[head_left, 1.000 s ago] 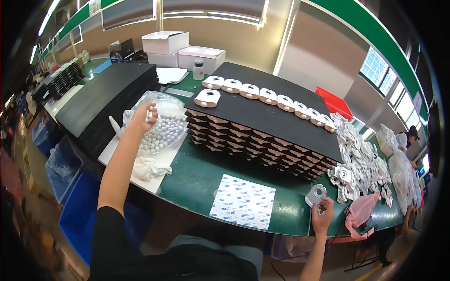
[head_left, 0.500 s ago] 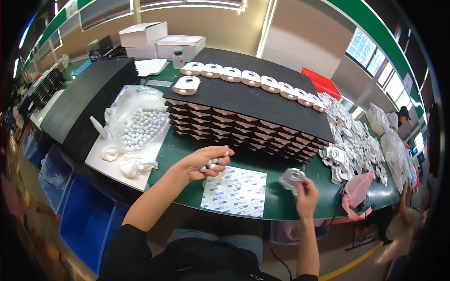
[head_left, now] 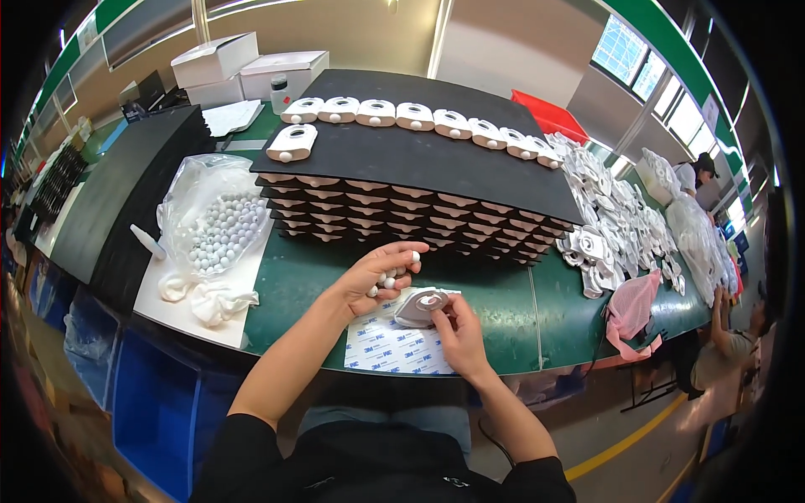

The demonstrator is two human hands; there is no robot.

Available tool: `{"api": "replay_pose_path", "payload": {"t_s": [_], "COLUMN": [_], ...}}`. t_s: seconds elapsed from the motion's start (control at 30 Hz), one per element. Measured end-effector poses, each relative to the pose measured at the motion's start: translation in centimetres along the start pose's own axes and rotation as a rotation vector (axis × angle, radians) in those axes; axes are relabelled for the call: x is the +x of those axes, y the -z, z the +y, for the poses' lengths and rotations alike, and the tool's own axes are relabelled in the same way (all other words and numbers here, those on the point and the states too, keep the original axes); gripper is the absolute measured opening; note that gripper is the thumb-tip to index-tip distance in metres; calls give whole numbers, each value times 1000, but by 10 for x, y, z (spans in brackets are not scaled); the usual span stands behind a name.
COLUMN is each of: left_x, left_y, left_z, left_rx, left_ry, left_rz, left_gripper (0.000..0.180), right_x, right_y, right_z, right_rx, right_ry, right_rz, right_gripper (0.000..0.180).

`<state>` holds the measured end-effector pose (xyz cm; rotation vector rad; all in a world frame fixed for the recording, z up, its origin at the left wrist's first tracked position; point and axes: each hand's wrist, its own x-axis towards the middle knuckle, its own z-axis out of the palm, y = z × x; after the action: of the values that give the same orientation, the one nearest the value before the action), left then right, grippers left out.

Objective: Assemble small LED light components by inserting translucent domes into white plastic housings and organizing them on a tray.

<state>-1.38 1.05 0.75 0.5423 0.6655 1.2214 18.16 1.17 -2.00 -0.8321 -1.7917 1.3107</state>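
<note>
Several small white balls (head_left: pixel 388 283) lie in my left hand (head_left: pixel 366 279), whose fingers curl round them. One ball sits up at the thumb and fingertips. My right hand (head_left: pixel 463 335) pinches a grey-white plastic housing (head_left: pixel 418 308) with a round opening, close to the left hand but apart from it. Below the housing, a white sheet with blue print (head_left: pixel 390 348) lies on the green table. Beyond my hands, finished-looking white housings (head_left: pixel 376 113), each with a ball at its front, stand in a row on a black board (head_left: pixel 419 163).
Under that board are stacked layers of boards and housings (head_left: pixel 369 210). At left is a clear bag of white balls (head_left: pixel 222 230), with a white cloth (head_left: pixel 220 302) and a nozzle bottle (head_left: pixel 148 241). A heap of housings (head_left: pixel 612 210) and a pink bag (head_left: pixel 631 314) are at right.
My right hand has brought the housing leftward, from the table's right part to over the printed sheet beside my left hand. A ball now shows at my left fingertips. The view has shifted slightly.
</note>
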Motion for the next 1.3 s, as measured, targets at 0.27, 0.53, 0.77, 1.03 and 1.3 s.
{"api": "replay_pose_path", "payload": {"t_s": [0.27, 0.53, 0.77, 1.03, 1.3], "left_x": [-2, 0, -3, -2, -4], "left_y": [-3, 2, -5, -2, -21], "left_z": [-1, -5, -3, -11, -10], "left_rx": [65, 16, 75, 252, 233], "left_ry": [3, -11, -4, 1, 63], "left_rz": [47, 39, 12, 3, 49], "left_gripper": [27, 20, 34, 26, 19], "right_x": [-3, -3, -5, 10, 10], "right_y": [1, -1, 3, 22, 23], "right_z": [3, 1, 7, 9, 9], "right_rx": [-124, -365, 164, 889, 955], "right_ry": [78, 282, -8, -210, -207], "right_rz": [60, 23, -4, 128, 124], "right_gripper": [9, 11, 14, 14, 16]}}
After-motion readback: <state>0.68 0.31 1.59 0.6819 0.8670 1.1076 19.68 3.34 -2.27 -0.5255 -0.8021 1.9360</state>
